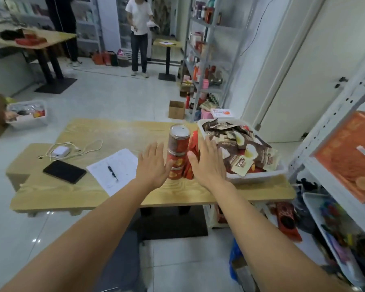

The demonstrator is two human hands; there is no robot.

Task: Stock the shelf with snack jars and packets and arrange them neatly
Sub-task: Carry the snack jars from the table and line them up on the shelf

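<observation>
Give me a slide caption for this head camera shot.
Left hand and right hand, open, flank stacked jars beside a tub of packets on a table.

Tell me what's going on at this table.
A person stretches both hands, fingers straight, toward a stack of three round red snack jars on the light wooden table. The left hand is at the stack's left side. The right hand is in front of the red packets propped on its right. Neither hand grips anything. A white plastic tub heaped with brown and cream packets sits just to the right, and the pale metal shelf stands beyond it.
</observation>
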